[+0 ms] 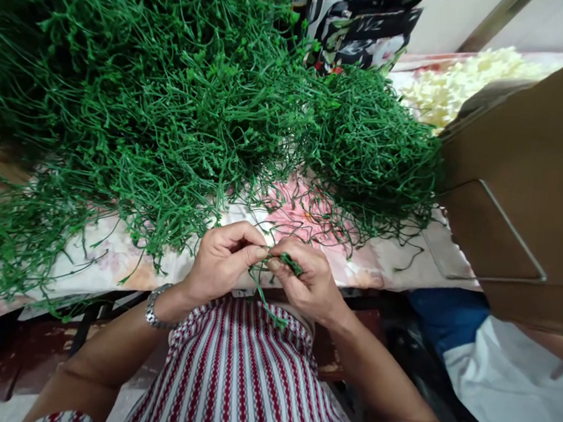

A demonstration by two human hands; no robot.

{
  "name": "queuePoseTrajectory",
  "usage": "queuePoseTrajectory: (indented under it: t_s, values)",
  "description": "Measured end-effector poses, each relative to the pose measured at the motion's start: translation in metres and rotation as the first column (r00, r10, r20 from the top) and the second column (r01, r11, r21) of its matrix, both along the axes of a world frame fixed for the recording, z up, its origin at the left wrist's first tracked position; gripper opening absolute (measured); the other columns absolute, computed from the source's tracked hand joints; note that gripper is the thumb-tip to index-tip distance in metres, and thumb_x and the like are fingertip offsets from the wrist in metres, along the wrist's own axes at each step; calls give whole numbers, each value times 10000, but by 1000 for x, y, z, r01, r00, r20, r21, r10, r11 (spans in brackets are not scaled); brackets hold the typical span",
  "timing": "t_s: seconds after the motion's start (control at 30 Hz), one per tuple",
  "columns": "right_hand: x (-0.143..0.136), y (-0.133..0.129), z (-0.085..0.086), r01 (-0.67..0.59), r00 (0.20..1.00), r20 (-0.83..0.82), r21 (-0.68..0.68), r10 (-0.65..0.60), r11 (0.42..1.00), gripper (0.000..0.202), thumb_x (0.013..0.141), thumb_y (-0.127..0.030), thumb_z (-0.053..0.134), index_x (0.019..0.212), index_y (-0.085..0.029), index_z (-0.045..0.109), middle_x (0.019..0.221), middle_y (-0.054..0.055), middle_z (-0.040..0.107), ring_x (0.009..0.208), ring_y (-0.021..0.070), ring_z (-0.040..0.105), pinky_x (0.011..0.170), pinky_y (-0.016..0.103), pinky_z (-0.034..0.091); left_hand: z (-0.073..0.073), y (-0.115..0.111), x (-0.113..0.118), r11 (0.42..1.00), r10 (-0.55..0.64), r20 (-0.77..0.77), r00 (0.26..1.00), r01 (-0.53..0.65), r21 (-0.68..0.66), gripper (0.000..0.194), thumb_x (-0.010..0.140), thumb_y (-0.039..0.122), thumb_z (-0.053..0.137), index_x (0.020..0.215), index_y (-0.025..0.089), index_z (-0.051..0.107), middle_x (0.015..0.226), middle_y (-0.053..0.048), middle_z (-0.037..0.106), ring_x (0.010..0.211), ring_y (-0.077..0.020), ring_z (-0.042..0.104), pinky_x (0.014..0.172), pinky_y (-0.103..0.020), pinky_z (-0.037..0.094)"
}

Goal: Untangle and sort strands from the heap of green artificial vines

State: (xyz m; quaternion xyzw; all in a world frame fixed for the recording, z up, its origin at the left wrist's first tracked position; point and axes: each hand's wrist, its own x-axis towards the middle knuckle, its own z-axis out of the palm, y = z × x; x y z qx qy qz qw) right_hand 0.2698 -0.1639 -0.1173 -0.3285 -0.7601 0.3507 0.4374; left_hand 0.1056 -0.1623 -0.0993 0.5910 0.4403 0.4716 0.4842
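Note:
Both of my hands meet at the table's front edge, just above my lap. My left hand (223, 258) pinches a thin green stem between thumb and forefinger. Touching it, my right hand (307, 277) is closed round a small bunch of green stems (273, 314), with part of it curled in the palm and an end hanging down over my striped clothing. How the stems run between the fingertips is too small to make out. A large heap of green stems (173, 92) covers the table behind my hands, and a smaller pile (369, 146) lies to its right.
A flower-patterned cloth (381, 262) covers the table. At the right stands a large brown board or box (530, 183), with pale yellow pieces (476, 80) behind it. A floral bag (365, 32) stands at the back. Someone in a white garment (509, 389) sits at the right.

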Motion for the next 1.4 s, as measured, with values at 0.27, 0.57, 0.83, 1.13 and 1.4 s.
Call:
queuePoseTrajectory:
  t_s: [0.27,0.57,0.83,1.13,1.4]
  values:
    - [3,4,2,-11,999,33,28,10,1000,47,850,-159,490,827,-167,531,688,4,505,649,114,478,600,243,372,5,6,-6,960,-189,81,979,202,-193,144,767,282,627,826,152,605,666,14,541,573,-73,451,507,-181,336]
    - [7,2,2,-76,980,194,119,52,990,46,841,-166,465,798,-160,480,724,29,477,688,138,452,618,267,357,19,7,-14,925,-361,-441,822,377,-55,215,831,212,504,631,147,457,569,51,368,555,-69,336,526,-203,262]
    - [14,-6,15,-329,918,265,92,296,940,177,858,-188,399,688,-176,449,631,3,405,593,122,393,550,261,297,24,-4,-18,762,-478,-560,677,637,120,272,852,176,427,592,175,349,555,41,347,518,-88,338,530,-246,265]
    - [56,7,23,-57,985,168,67,45,996,115,848,-219,491,738,-193,513,681,30,544,661,153,497,659,307,380,45,4,-36,875,-348,-507,789,468,127,258,871,188,441,617,178,400,571,32,371,522,-84,358,513,-232,289]
    - [20,4,9,37,999,12,-267,-35,963,181,887,-352,471,939,-184,516,700,-8,523,584,97,462,548,225,381,10,9,3,931,-126,-450,884,262,254,257,855,188,484,612,164,403,552,55,344,518,-62,340,508,-203,276]
